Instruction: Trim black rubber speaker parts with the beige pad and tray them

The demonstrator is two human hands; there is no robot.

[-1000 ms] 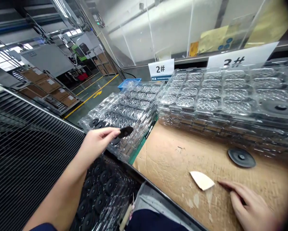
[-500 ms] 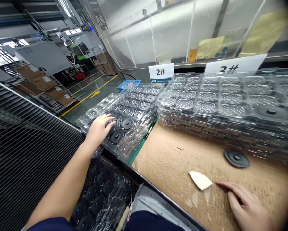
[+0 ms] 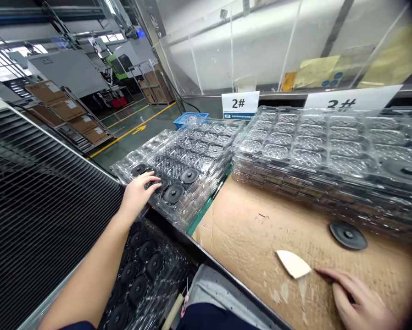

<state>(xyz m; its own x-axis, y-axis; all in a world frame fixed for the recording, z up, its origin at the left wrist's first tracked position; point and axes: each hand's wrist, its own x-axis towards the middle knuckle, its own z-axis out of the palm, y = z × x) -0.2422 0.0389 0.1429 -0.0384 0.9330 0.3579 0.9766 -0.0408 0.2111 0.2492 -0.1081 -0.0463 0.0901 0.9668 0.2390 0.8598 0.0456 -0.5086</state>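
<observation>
My left hand (image 3: 137,195) lies on a clear plastic blister tray (image 3: 199,156), its fingertips on a black round disc (image 3: 157,184). Other black discs (image 3: 173,194) sit in the pockets beside it. Most of the other pockets look like empty moulded plastic. My right hand (image 3: 357,293) rests on a brown cardboard sheet (image 3: 247,238), holding nothing, next to a cream pointed scrap (image 3: 293,264). A loose black disc (image 3: 347,235) lies on the cardboard above that hand. A taller stack of clear trays (image 3: 312,156) stands behind it.
Under my left forearm, a clear tray of black discs (image 3: 140,275) sits lower down. A black mesh panel (image 3: 44,206) runs along the left. Paper signs marked 2# (image 3: 240,102) stand behind the stacks, before an acrylic screen. A blue crate (image 3: 190,120) and a yellow-lined aisle lie beyond.
My left hand held a black disc by its edge over the tray and has lowered it into the tray. It now rests on the discs there. My right hand has barely moved.
</observation>
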